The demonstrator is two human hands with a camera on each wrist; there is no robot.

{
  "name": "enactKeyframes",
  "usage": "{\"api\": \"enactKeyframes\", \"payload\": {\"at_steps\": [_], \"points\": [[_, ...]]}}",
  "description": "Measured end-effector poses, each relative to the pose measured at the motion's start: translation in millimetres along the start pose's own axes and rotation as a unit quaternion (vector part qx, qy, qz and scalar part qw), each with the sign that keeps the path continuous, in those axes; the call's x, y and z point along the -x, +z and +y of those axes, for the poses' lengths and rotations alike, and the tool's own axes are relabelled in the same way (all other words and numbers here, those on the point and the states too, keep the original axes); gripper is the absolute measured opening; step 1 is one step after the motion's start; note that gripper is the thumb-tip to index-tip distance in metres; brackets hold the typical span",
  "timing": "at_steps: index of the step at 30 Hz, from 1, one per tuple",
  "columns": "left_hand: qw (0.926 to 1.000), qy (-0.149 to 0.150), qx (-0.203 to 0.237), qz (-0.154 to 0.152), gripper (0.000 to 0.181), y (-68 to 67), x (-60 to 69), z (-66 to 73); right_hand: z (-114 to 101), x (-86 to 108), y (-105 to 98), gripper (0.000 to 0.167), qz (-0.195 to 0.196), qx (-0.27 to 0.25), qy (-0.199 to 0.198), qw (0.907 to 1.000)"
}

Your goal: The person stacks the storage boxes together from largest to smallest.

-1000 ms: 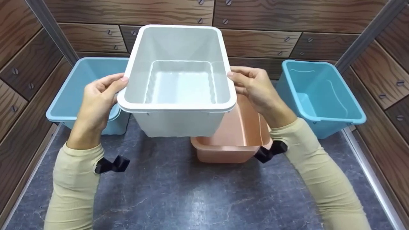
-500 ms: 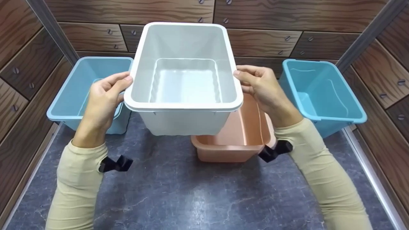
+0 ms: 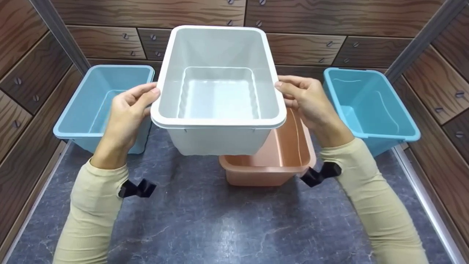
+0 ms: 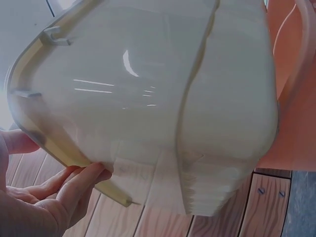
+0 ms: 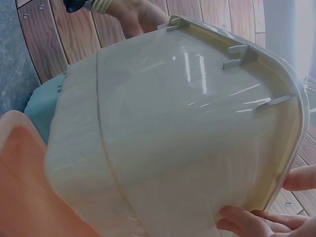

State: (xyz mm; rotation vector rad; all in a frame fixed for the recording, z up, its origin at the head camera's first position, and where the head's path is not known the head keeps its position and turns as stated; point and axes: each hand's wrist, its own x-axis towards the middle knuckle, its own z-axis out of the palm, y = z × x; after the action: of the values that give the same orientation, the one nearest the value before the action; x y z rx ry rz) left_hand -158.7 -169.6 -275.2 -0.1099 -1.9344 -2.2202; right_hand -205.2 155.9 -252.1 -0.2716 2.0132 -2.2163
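A white bin is held up in the air, its inside bare. The left hand pinches its left rim, thumb on top and fingers beneath. On the opposite side the right hand grips the right rim the same way. In the left wrist view the left hand has its fingertips under the lip of the bin. The right wrist view has the right hand at the rim of the bin. An orange bin stands on the floor, partly hidden behind the white one.
A light blue bin stands at the left, partly covered by the left hand. At the right is a teal bin. Wood-patterned panels rise behind and at both sides of the dark marbled surface.
Both hands have carried the white bin to the right and slightly upward, keeping their grip. More of the light blue bin shows. The bins standing on the surface have not moved.
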Motion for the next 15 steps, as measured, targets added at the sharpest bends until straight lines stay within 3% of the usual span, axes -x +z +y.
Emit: {"api": "enactKeyframes", "payload": {"at_steps": [7, 15], "points": [[1.0000, 0.000, 0.003, -0.004, 0.040, 2.9, -0.2, -1.6, -0.7, 1.0, -4.7, 0.015, 0.002, 0.003, -0.001, 1.0000], [0.9998, 0.004, -0.016, -0.014, 0.039, 6.1, -0.4, -2.2, -0.6, 3.1, -9.8, 0.021, 0.003, -0.009, -0.009, 0.9999]]}}
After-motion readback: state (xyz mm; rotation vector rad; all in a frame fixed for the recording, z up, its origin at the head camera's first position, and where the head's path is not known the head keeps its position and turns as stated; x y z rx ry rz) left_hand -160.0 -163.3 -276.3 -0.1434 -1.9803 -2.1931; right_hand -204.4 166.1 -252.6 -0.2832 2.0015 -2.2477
